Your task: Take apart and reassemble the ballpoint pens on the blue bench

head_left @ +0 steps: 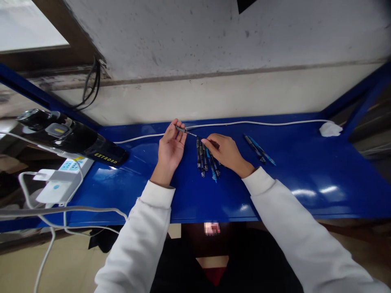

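Note:
My left hand (pixel 172 148), palm up, holds a dark pen (pixel 180 129) between thumb and fingers. A thin pale rod, which looks like its refill, sticks out of it to the right. My right hand (pixel 226 151) is closed, thumb and fingertips pinched together just right of that rod's end. Something dark shows at its fingers, too small to make out. Below and between the hands lies a bunch of pens (pixel 200 156), several black and some blue, side by side on the blue table (pixel 189 199). Two more pens (pixel 259 149), one dark and one blue, lie right of my right hand.
A black cylindrical device (pixel 91 142) marked EXTRORD leans in at the left, by a white power strip (pixel 65 179) with tangled cables. A white cable (pixel 253 122) runs along the table's back edge to a crumpled white lump (pixel 330 129). A wall (pixel 220 97) stands behind.

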### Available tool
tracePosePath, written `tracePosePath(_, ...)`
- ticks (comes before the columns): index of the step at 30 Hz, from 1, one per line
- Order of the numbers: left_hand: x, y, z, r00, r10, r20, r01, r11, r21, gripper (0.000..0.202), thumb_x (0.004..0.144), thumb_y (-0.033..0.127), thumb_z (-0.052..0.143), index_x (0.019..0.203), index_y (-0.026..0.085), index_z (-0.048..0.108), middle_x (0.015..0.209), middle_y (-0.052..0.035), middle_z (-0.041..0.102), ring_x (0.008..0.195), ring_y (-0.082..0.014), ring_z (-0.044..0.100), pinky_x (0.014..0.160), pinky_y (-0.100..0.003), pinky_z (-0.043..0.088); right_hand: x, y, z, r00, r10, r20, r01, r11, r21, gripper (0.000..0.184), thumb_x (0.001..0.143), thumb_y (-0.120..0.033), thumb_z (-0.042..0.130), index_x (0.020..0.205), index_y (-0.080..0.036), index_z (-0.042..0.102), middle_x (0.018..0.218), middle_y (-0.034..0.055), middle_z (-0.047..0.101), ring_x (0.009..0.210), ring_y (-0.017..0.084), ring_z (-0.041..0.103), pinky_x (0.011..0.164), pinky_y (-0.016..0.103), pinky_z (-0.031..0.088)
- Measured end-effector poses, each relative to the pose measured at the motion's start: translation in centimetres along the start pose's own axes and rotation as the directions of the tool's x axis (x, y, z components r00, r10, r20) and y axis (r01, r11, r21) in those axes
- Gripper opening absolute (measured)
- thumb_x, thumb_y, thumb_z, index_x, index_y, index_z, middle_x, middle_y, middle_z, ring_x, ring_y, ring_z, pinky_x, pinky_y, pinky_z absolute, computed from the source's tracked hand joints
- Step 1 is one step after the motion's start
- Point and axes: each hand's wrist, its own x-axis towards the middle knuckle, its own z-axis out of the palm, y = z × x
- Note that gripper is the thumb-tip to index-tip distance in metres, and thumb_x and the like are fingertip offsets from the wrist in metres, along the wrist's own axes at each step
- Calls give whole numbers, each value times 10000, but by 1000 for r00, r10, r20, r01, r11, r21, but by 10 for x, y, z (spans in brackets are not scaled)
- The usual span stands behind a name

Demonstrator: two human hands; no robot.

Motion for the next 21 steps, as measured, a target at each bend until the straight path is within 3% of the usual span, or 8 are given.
tracePosePath(5, -2, 2, 3, 1000, -26, -8, 25, 998, -49, 186, 994, 244, 782, 1175, 251, 825, 1284, -68, 839, 1403, -226, 722, 1178, -299, 561, 0, 2, 2, 1000, -6, -5, 6, 999, -36, 510, 1183, -603, 523, 848, -228, 607, 819, 23, 659, 695, 182, 534, 685, 343, 325)
tracePosePath(12, -4, -1, 6, 999, -12, 42, 14, 999, -43, 199, 1012, 284, 811, 1204, 238, 826, 1306, -74, 831, 1407, -246, 723, 1251, -356, 522, 0, 1, 3, 1000, -14, -14, 13, 999, -37, 507, 1186, -605, 515, 852, -232, 599, 821, 29, 669, 697, 189, 553, 685, 344, 342)
tracePosePath(21, -6, -3, 12, 994, 12, 113, -22, 996, 92, 333, 974, 422, 903, 1245, 257, 801, 1272, -81, 833, 1267, -246, 783, 1106, -366, 606, 0, 2, 3, 999, -25, -34, 24, 999, -35, 489, 1188, -577, 530, 846, -230, 579, 818, 19, 655, 684, 178, 525, 680, 346, 323)
